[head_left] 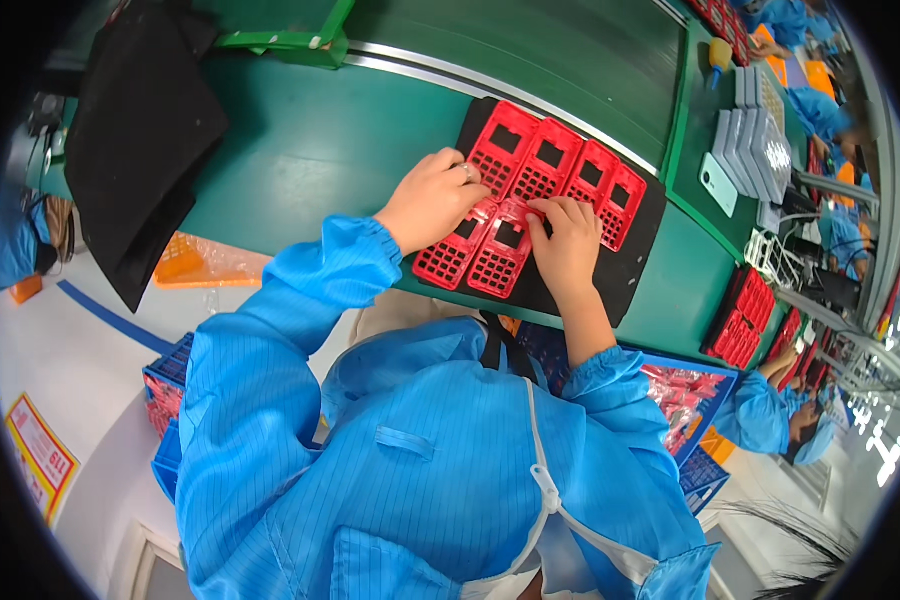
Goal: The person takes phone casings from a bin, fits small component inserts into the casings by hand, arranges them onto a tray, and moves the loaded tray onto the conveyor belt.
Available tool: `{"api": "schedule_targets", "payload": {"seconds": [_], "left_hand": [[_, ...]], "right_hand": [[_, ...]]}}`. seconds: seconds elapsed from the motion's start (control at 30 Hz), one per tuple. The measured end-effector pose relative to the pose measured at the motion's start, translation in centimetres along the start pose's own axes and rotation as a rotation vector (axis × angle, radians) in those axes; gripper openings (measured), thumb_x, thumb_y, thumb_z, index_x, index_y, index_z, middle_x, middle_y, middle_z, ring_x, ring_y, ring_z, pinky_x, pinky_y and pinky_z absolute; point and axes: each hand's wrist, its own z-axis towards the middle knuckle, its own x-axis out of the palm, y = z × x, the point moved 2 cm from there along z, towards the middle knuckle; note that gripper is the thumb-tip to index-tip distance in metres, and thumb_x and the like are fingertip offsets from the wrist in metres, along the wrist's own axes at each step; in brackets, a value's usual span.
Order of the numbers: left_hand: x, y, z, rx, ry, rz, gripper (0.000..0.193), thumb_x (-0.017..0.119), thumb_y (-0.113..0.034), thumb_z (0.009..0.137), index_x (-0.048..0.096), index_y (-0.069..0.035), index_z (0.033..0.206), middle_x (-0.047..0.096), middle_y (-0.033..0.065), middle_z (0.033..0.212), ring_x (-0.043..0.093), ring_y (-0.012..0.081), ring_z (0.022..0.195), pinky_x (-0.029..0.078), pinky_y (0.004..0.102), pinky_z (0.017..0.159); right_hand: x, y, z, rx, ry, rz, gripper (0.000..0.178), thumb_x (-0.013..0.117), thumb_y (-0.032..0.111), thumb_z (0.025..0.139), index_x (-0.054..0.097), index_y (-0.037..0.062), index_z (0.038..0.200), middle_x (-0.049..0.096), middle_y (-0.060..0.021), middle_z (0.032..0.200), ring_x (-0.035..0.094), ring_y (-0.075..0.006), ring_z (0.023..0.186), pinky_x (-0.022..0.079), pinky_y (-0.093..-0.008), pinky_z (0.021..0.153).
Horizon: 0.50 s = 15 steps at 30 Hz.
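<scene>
Several red plastic phone housings, each with a display window and a grid of key holes, lie in two rows on a black mat (632,262). My left hand (435,200) has its fingertips bent together at the top of the lower-left red phone housing (448,255), beside the upper-left housing (500,145). At the upper right corner of the neighbouring lower housing (500,258), my right hand (570,240) pinches the edge with thumb and forefinger. Its other fingers curl near the upper-row housings (592,172). The exact fingertip contact is partly hidden on both hands.
A metal rail (410,68) and green conveyor belt (530,50) run behind the mat. Black cloth (150,140) hangs at left. Grey trays (755,150), a pale phone-shaped piece (717,185) and stacked red housings (740,320) stand right. Blue crates (705,400) flank me; co-workers sit farther right.
</scene>
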Motion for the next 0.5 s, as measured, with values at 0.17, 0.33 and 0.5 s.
{"api": "schedule_targets", "payload": {"seconds": [0.17, 0.33, 0.5], "left_hand": [[-0.2, -0.4, 0.2, -0.112, -0.045, -0.075, 0.022, 0.067, -0.006, 0.074, 0.070, -0.009, 0.096, 0.062, 0.0009, 0.093, 0.054, 0.0238, 0.093, 0.046, 0.0355, 0.082], [-1.1, -1.0, 0.6, -0.177, 0.019, -0.140, 0.028, 0.064, -0.010, 0.080, 0.067, -0.011, 0.107, 0.060, 0.0050, 0.109, 0.054, 0.0270, 0.104, 0.044, 0.0396, 0.090], [-1.5, -1.5, 0.1, 0.000, 0.240, -0.079, 0.040, 0.057, -0.018, 0.088, 0.057, -0.016, 0.128, 0.042, 0.0112, 0.141, 0.034, 0.0337, 0.133, 0.028, 0.0508, 0.110]], "right_hand": [[0.9, 0.3, 0.7, 0.000, -0.048, 0.040, 0.015, 0.068, 0.012, 0.078, 0.068, 0.0129, 0.093, 0.061, -0.0024, 0.092, 0.056, -0.0240, 0.089, 0.042, -0.0385, 0.078], [-0.7, 3.1, -3.3, -0.002, -0.024, 0.194, 0.052, 0.076, 0.024, 0.071, 0.060, 0.0126, 0.119, 0.053, -0.0131, 0.120, 0.050, -0.0338, 0.112, 0.039, -0.0449, 0.094], [0.9, 4.2, -5.0, -0.150, 0.188, 0.117, 0.054, 0.078, 0.028, 0.067, 0.061, 0.0243, 0.118, 0.047, -0.0105, 0.130, 0.044, -0.0332, 0.121, 0.032, -0.0519, 0.105]]}}
